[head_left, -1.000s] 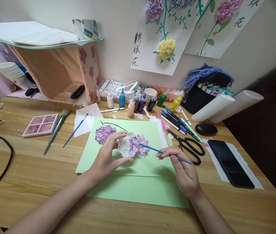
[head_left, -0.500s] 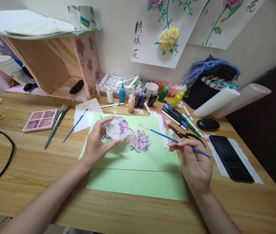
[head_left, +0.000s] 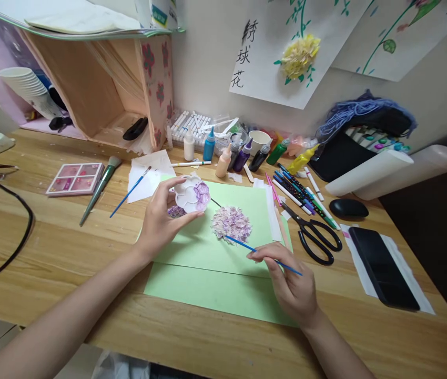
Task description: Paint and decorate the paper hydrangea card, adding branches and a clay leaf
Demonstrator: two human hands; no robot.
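A small white palette (head_left: 186,196) with purple paint is pinched between the thumb and fingers of my left hand (head_left: 159,220), above the upper left of the green paper (head_left: 203,250). My right hand (head_left: 292,281) grips a thin blue paintbrush (head_left: 247,246), its tip at the lower edge of a pale purple flower (head_left: 232,223) of ruffled pieces on the paper. Whether the bristles touch the flower is hard to tell. Another purple piece (head_left: 175,211) lies partly hidden behind the palette and my left hand.
Black scissors (head_left: 313,231), pens (head_left: 300,192), a mouse (head_left: 348,208) and a phone (head_left: 383,267) lie to the right. Paint bottles (head_left: 243,156) stand at the back. A second brush (head_left: 131,190), a large brush (head_left: 100,189) and a pink case (head_left: 74,179) are left.
My right hand has moved left and down, bringing the brush tip from above the flower to its lower edge. The palette stays in my left hand, tilted slightly differently. The camera view has shifted.
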